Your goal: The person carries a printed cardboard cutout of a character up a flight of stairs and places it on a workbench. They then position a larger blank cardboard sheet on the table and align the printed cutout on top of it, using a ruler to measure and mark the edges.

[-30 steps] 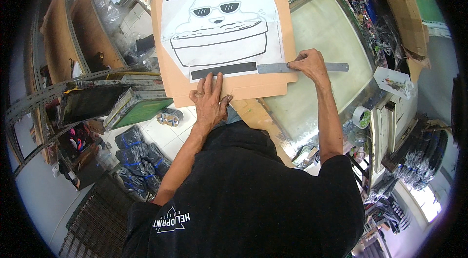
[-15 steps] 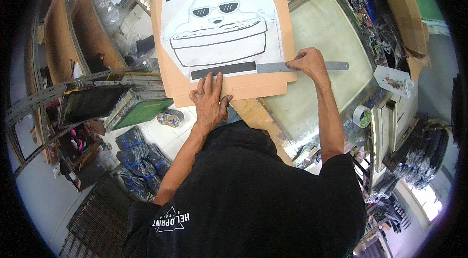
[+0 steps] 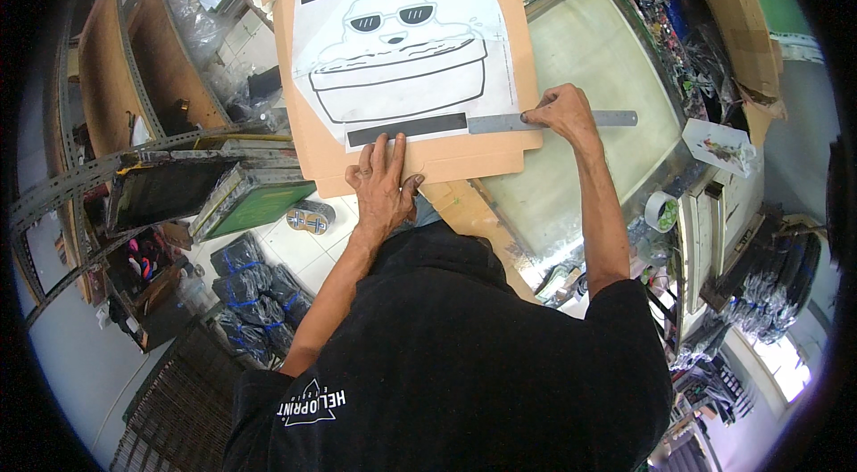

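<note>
A white sheet [image 3: 502, 70] printed with a cartoon figure in sunglasses above a tub lies on brown cardboard [image 3: 486, 161]. Along the sheet's bottom edge runs a black bar [image 3: 428, 125]. My left hand [image 3: 382, 185] rests with outstretched fingers on the cardboard, fingertips at the lower edge of that bar. Between thumb and fingers my right hand [image 3: 567, 115] pinches a steel ruler [image 3: 614, 119]. The ruler's left end meets the bar's right end, and its other end reaches past the cardboard over a pale framed screen.
The pale framed screen [image 3: 598, 53] lies under the cardboard's right side. A tape roll [image 3: 661, 211] and a stained white sheet [image 3: 719, 147] are at the right. Leftward stand a metal rack [image 3: 89, 173], green-faced frames [image 3: 259, 207] and dark plastic-wrapped bundles [image 3: 254, 289] on the floor.
</note>
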The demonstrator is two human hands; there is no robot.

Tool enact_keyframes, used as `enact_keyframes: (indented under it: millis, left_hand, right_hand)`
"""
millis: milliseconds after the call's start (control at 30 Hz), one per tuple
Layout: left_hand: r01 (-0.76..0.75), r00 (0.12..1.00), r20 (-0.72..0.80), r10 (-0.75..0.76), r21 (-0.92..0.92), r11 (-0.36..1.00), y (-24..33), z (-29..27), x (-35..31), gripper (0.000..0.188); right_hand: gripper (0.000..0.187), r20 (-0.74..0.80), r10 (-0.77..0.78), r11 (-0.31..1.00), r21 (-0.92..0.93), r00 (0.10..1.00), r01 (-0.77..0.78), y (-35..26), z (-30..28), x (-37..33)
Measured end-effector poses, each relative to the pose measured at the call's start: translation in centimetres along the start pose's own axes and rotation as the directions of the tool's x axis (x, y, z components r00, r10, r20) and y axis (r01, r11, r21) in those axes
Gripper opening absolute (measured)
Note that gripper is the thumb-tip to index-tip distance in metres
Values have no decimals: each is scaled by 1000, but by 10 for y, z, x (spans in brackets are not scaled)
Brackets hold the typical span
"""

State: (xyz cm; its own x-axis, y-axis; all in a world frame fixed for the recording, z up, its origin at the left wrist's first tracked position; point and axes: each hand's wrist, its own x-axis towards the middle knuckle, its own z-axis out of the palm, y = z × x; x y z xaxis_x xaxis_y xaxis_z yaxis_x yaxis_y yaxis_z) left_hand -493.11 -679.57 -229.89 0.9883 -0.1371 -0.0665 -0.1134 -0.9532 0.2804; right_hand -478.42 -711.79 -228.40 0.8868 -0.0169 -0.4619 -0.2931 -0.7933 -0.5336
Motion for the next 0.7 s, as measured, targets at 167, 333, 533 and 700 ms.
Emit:
enact_keyframes:
  millis: [167, 333, 533, 700]
  left_hand:
    - [5, 1000, 5, -5, 8, 1000, 0, 1, 0, 74]
    - [12, 1000, 8, -12, 7, 1000, 0, 1, 1, 73]
    - [20, 999, 27, -20, 2, 1000, 2, 1, 3, 72]
    - [19, 999, 30, -19, 4, 1000, 3, 0, 4, 71]
  right_hand:
    - [32, 13, 15, 1000, -11, 1000, -14, 0, 0, -1]
    - [32, -3, -44, 999, 5, 999, 44, 3, 1, 2]
    - [31, 1, -60, 998, 0, 998, 60, 5, -1, 3]
    - [32, -7, -52, 999, -2, 999, 52, 5, -2, 3]
